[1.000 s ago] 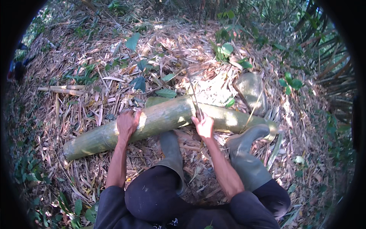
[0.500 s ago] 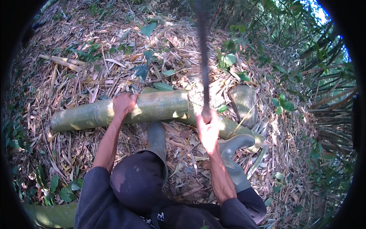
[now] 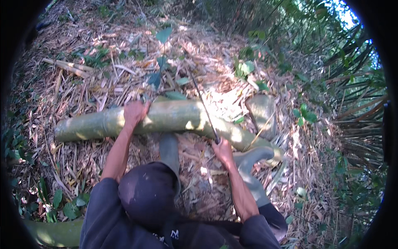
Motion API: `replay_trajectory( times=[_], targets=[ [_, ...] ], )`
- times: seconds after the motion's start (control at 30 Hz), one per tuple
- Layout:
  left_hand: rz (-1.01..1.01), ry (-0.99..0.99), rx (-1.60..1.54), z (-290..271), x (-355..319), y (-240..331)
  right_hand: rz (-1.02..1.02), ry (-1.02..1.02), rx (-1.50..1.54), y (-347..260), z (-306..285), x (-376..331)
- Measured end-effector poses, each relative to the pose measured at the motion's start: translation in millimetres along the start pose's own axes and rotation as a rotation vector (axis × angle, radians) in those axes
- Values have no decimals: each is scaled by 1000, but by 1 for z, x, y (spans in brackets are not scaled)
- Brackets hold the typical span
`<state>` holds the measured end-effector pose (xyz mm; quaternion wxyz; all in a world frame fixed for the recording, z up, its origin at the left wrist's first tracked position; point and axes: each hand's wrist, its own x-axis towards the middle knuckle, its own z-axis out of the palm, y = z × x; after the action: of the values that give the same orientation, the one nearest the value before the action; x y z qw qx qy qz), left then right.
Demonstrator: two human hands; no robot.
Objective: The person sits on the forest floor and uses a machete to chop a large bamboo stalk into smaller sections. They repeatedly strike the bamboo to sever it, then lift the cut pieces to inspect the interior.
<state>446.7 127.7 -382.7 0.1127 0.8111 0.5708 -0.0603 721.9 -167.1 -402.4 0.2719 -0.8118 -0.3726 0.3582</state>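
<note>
A thick green bamboo stem (image 3: 172, 113) lies crosswise before me on the leaf litter. My left hand (image 3: 136, 114) grips it from above, left of its middle, fingers curled over the far side. Closed around the handle of a machete, my right hand (image 3: 224, 151) is just on the near side of the stem. The thin dark machete blade (image 3: 201, 94) slants up and left across the stem's right end. Beneath that end, another bamboo length (image 3: 240, 136) runs to the lower right. Whether the blade is sunk into the stem, I cannot tell.
My green rubber boots (image 3: 169, 145) stand close to the bamboo, the right one (image 3: 251, 166) against the lower length. A rounded greenish block (image 3: 263, 112) sits beyond it. Another green stem (image 3: 56, 233) lies at lower left. Leafy seedlings (image 3: 163, 35) and dense bamboo growth (image 3: 358, 95) surround the spot.
The machete has swung down from pointing upright to lying across the stem's right end. My right hand has dropped nearer to me. The left hand keeps its grip.
</note>
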Motion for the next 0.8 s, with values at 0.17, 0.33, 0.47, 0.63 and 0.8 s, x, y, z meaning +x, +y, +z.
replay_trajectory(
  times=[0.17, 0.33, 0.47, 0.63, 0.8],
  targets=[
    [24, 94, -67, 1, -21, 1, 49, 56, 571, -101, -46, -31],
    [62, 133, -75, 5, -19, 0, -1054, 549, 1006, -238, -106, -28],
    [42, 130, -61, 3, -26, -8, -436, 668, 854, -136, -15, -10],
    [26, 134, -52, 4, -23, -4, -228, 173, -85, 37, 39, -24],
    [99, 286, -59, 16, -56, -17, -128, 195, 445, -114, -29, -25]
  ],
)
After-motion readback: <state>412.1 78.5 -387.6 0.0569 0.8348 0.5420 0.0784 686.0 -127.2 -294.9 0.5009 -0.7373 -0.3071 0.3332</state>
